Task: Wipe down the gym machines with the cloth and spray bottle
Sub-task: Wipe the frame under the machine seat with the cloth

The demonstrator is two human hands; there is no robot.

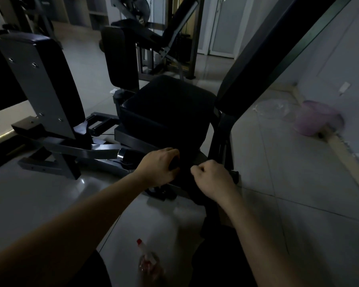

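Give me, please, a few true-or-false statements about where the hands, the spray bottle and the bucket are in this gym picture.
1. The spray bottle stands on the floor between the person's arms. True.
2. The left hand is closed around a dark handle grip on the machine. True.
3. The right hand holds the spray bottle. False: it is a closed fist near the machine frame below the seat; the bottle is on the floor, untouched.
4. The pink bucket sits on the seat pad. False: it stands on the floor by the wall, to the right.
5. The cloth is plainly visible, spread on the floor. False: no cloth can be made out in this dim view.
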